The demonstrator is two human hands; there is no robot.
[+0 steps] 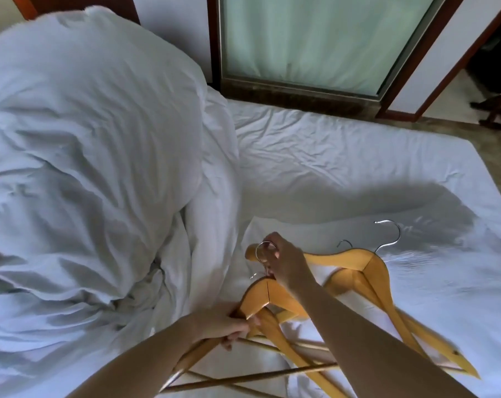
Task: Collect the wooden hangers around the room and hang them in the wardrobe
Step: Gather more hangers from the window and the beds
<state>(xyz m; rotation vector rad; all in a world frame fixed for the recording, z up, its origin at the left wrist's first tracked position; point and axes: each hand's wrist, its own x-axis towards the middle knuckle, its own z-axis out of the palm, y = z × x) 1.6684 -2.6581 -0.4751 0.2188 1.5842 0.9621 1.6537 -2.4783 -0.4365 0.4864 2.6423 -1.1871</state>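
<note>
Several light wooden hangers [370, 271] with metal hooks lie in a loose pile on the white bed sheet [344, 173] at the lower middle. My right hand [282, 261] pinches the metal hooks [263, 251] of a few hangers at the pile's left end. My left hand [229, 326] grips the wooden shoulder of a near hanger [268, 294], fingers curled round it. Two more hangers lie to the right, their hooks [391, 235] pointing away from me.
A bulky white duvet [85, 168] is heaped over the left half of the bed. Beyond the bed stand a frosted glass door [315, 38] in a dark wooden frame and a strip of tiled floor [490, 145] at the right.
</note>
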